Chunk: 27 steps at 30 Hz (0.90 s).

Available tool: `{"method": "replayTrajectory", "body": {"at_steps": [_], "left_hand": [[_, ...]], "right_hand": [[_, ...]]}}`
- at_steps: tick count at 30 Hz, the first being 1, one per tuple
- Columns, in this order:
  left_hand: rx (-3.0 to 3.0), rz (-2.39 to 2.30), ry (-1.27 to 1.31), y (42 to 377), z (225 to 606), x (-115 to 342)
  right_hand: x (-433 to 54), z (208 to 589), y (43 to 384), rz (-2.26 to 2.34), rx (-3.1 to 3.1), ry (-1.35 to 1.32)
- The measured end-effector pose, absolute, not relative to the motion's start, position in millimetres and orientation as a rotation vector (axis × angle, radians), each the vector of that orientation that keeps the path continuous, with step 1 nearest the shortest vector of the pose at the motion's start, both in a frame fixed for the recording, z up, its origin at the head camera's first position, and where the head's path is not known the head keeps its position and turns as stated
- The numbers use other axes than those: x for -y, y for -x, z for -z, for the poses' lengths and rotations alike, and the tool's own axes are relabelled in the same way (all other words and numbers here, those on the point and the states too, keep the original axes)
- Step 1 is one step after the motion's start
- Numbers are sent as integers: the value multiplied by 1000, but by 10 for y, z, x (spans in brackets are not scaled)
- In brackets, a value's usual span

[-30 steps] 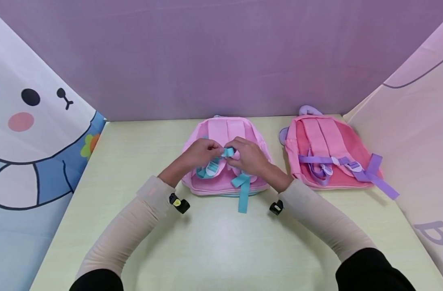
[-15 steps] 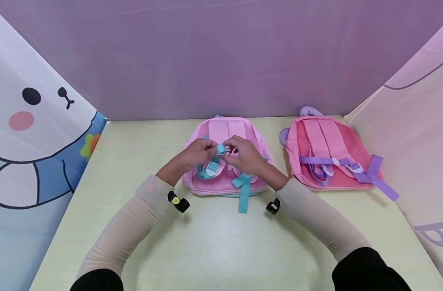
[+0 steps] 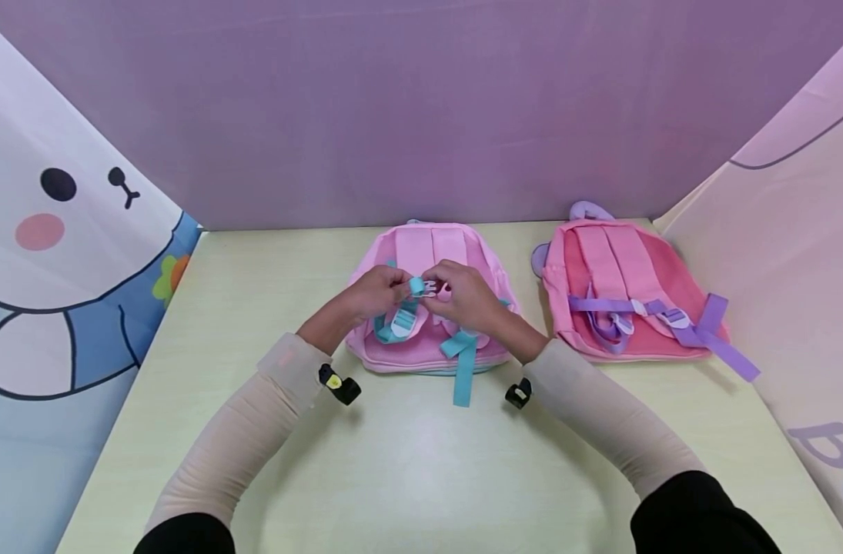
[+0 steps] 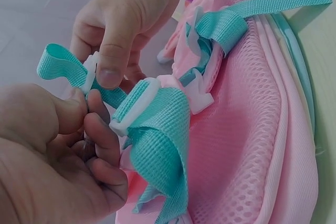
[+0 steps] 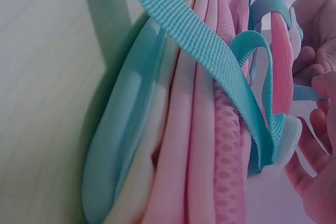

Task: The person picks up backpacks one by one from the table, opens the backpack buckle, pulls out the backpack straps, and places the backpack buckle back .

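A pink backpack [image 3: 456, 350] lies on the table with its mesh back and shoulder straps facing up. Above it, both hands meet at a narrow teal strap [image 3: 417, 287] with a white plastic buckle [image 3: 429, 288]. My left hand [image 3: 379, 292] pinches the strap at the buckle's left side. From the right, my right hand [image 3: 466, 294] holds the buckle between thumb and fingers. A teal loop [image 4: 59, 60] stands up beside the buckle in the left wrist view. Lower on the backpack, a white strap adjuster [image 3: 402, 320] sits below my left fingers. Fingers partly hide the buckle.
To the right lies a second, coral-pink backpack [image 3: 567, 269] with purple straps [image 3: 712, 323]. A teal strap end [image 3: 463, 385] hangs off the near side of the first backpack onto the table [image 3: 421, 477]. A purple backdrop [image 3: 421, 115] rises behind.
Both hands have shifted slightly left, the right one more. The teal loop has moved left with them, and the white buckle now shows between the fingers.
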<state>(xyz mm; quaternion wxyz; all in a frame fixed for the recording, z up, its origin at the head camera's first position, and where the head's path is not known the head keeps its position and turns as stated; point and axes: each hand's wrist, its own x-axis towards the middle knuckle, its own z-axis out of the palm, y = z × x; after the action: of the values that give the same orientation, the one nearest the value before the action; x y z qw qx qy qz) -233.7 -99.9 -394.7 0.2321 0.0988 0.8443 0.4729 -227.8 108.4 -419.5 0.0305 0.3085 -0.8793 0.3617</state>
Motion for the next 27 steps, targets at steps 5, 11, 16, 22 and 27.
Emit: {"method": "replayTrajectory", "body": {"at_steps": [5, 11, 16, 22, 27], "left_hand": [[-2326, -1298, -275, 2336, 3946, 1008], [-2314, -1284, -288, 2333, 3957, 1019], [-2317, -1268, -286, 2322, 3936, 1017], [-2308, -1275, -319, 2310, 3916, 1031], [-2290, -1292, -335, 2306, 3914, 1039]], "right_hand": [[-1074, 4186, 2270, -1098, 2720, -940], [-1066, 4203, 2268, -1065, 2733, -927], [-1062, 4209, 2264, -1043, 2726, -935], [-1064, 4209, 2259, -1016, 2725, -944], [-1065, 4217, 2262, -996, 2737, -949]]}}
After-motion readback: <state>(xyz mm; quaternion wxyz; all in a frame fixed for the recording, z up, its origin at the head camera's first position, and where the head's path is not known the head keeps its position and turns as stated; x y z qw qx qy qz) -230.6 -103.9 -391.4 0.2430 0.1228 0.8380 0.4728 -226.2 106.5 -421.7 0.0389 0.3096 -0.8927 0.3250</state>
